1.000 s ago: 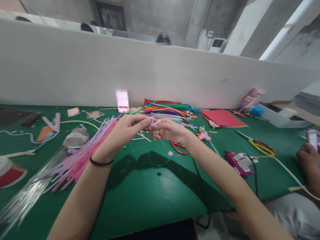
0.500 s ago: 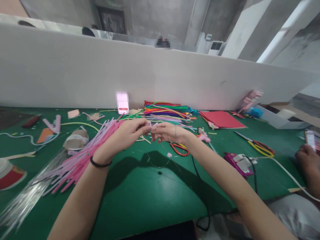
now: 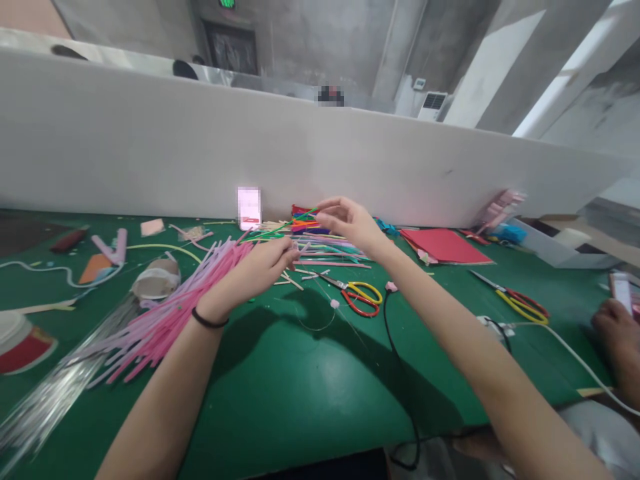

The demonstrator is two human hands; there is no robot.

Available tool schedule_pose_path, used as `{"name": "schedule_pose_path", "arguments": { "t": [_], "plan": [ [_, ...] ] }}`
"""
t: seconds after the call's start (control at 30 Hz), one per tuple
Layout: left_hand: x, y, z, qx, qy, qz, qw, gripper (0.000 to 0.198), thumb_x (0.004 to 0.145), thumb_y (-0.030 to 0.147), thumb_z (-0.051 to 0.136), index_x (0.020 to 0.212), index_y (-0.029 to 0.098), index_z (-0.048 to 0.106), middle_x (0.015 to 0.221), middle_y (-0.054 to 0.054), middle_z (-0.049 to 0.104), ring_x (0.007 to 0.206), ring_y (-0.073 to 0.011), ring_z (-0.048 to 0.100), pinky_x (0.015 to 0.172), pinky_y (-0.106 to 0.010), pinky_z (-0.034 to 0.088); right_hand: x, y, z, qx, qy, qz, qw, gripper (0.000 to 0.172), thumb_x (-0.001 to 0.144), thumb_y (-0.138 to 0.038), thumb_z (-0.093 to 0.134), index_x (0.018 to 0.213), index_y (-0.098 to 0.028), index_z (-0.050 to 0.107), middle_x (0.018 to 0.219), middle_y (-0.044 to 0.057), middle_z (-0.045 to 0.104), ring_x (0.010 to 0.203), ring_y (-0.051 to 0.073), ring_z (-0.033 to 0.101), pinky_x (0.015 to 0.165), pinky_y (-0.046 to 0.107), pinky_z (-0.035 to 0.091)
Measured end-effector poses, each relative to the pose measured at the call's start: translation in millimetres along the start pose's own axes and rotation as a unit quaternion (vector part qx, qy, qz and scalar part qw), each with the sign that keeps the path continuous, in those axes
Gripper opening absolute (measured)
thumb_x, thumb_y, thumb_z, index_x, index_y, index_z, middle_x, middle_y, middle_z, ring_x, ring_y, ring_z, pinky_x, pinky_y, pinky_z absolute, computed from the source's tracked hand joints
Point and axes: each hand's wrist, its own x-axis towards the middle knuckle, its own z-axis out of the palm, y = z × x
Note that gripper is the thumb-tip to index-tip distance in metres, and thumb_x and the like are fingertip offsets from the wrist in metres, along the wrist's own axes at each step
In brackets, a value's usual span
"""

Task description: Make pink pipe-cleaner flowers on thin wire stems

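My left hand (image 3: 267,263) is closed in a pinch on a small pale lilac piece (image 3: 303,248), its kind unclear. To the right and higher, my right hand (image 3: 347,221) is raised before the bundle of coloured pipe cleaners (image 3: 313,227). Its fingers are curled with the tips close together; whatever they may hold is too fine to make out. Below the hands a thin clear line (image 3: 320,329) curves over the green table beside a small pink pompom-like piece (image 3: 335,304). Scissors with red and yellow handles (image 3: 363,298) lie under my right wrist.
Pink and lilac pipe cleaners (image 3: 170,313) lie left of my left forearm, by clear strands (image 3: 65,380) and a tape roll (image 3: 156,280). A phone (image 3: 249,208) leans on the partition. Red sheets (image 3: 445,247) and second scissors (image 3: 515,300) lie right, near another person's hand (image 3: 617,333).
My right hand has moved up and away from my left hand, uncovering the scissors beneath. My left hand stays nearly in place with the lilac piece.
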Motion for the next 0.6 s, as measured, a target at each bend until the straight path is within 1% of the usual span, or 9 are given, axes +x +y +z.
{"name": "schedule_pose_path", "arguments": {
  "t": [0.03, 0.07, 0.1, 0.17, 0.2, 0.27, 0.33, 0.4, 0.6],
  "plan": [
    [0.2, -1.9, 1.1, -0.008, 0.001, 0.003, 1.0, 0.029, 0.097, 0.034, 0.037, 0.075, 0.021, 0.049, 0.076, -0.003, 0.064, 0.075, -0.0194, 0.06, 0.068, -0.029, 0.042, -1.2, -8.9, 1.5, -0.079, -0.046, -0.046, 0.995, 0.043, 0.076, -0.042, 0.074, 0.112, -0.024, 0.059, 0.11, 0.005, 0.066, 0.094, 0.017, 0.061, 0.082, 0.031, 0.048],
    [0.3, -3.7, 2.3, -0.015, 0.003, 0.006, 1.0, 0.028, 0.097, 0.035, 0.036, 0.076, 0.021, 0.05, 0.076, -0.003, 0.064, 0.075, -0.0193, 0.061, 0.068, -0.03, 0.043, -2.4, -16.6, 3.6, -0.157, -0.094, -0.085, 0.979, 0.044, 0.074, -0.038, 0.076, 0.113, -0.024, 0.06, 0.113, 0.006, 0.065, 0.1, 0.019, 0.059, 0.088, 0.033, 0.046],
    [0.4, -5.4, 3.4, -0.019, 0.004, 0.01, 1.0, 0.028, 0.097, 0.035, 0.036, 0.077, 0.021, 0.05, 0.077, -0.003, 0.064, 0.075, -0.0193, 0.061, 0.069, -0.03, 0.043, -3.1, -22.8, 6.0, -0.226, -0.123, -0.116, 0.959, 0.04, 0.074, -0.036, 0.075, 0.11, -0.023, 0.062, 0.113, 0.007, 0.065, 0.103, 0.021, 0.058, 0.092, 0.036, 0.043],
    [0.4, -7.7, 4.7, -0.021, 0.004, 0.015, 1.0, 0.028, 0.097, 0.034, 0.035, 0.079, 0.021, 0.051, 0.078, -0.003, 0.064, 0.076, -0.0193, 0.062, 0.07, -0.031, 0.044, -2.7, -29.8, 10.7, -0.333, -0.159, -0.152, 0.917, 0.029, 0.078, -0.034, 0.072, 0.104, -0.021, 0.067, 0.108, 0.008, 0.067, 0.103, 0.023, 0.057, 0.092, 0.038, 0.04],
    [0.2, -8.1, 4.8, -0.02, 0.003, 0.017, 1.0, 0.028, 0.098, 0.034, 0.034, 0.08, 0.021, 0.051, 0.079, -0.003, 0.065, 0.077, -0.0194, 0.062, 0.07, -0.031, 0.044, -1.6, -31.0, 12.6, -0.368, -0.166, -0.161, 0.901, 0.024, 0.081, -0.034, 0.069, 0.101, -0.02, 0.068, 0.103, 0.008, 0.068, 0.099, 0.023, 0.057, 0.09, 0.038, 0.04],
    [-0.4, -7.9, 4.0, -0.019, -0.002, 0.019, 1.0, 0.028, 0.098, 0.034, 0.033, 0.082, 0.02, 0.051, 0.081, -0.003, 0.065, 0.078, -0.0194, 0.062, 0.071, -0.032, 0.045, 1.5, -30.8, 14.7, -0.401, -0.177, -0.169, 0.883, 0.019, 0.085, -0.031, 0.064, 0.098, -0.019, 0.069, 0.096, 0.007, 0.069, 0.088, 0.02, 0.059, 0.083, 0.034, 0.041],
    [-0.9, -6.7, 2.4, -0.023, -0.01, 0.02, 0.999, 0.029, 0.098, 0.035, 0.032, 0.084, 0.02, 0.052, 0.082, -0.003, 0.066, 0.079, -0.0193, 0.063, 0.072, -0.032, 0.046, 4.2, -29.4, 14.6, -0.396, -0.187, -0.175, 0.882, 0.017, 0.086, -0.028, 0.062, 0.097, -0.017, 0.07, 0.091, 0.006, 0.07, 0.08, 0.017, 0.06, 0.075, 0.031, 0.042],
    [-1.1, -5.4, 1.0, -0.028, -0.016, 0.02, 0.999, 0.03, 0.099, 0.036, 0.031, 0.084, 0.02, 0.052, 0.083, -0.003, 0.066, 0.08, -0.0192, 0.063, 0.072, -0.032, 0.046, 5.5, -28.3, 13.1, -0.374, -0.194, -0.175, 0.89, 0.017, 0.085, -0.025, 0.062, 0.097, -0.017, 0.07, 0.088, 0.005, 0.071, 0.075, 0.015, 0.06, 0.071, 0.028, 0.042],
    [-0.2, -4.1, 2.4, -0.027, -0.017, 0.014, 0.999, 0.031, 0.099, 0.037, 0.032, 0.081, 0.02, 0.05, 0.081, -0.003, 0.064, 0.076, -0.0189, 0.062, 0.069, -0.032, 0.045, 6.8, -25.1, 9.4, -0.323, -0.192, -0.145, 0.915, 0.014, 0.081, -0.021, 0.064, 0.092, -0.017, 0.071, 0.085, 0.004, 0.071, 0.074, 0.014, 0.061, 0.069, 0.027, 0.043]
  ]
}}
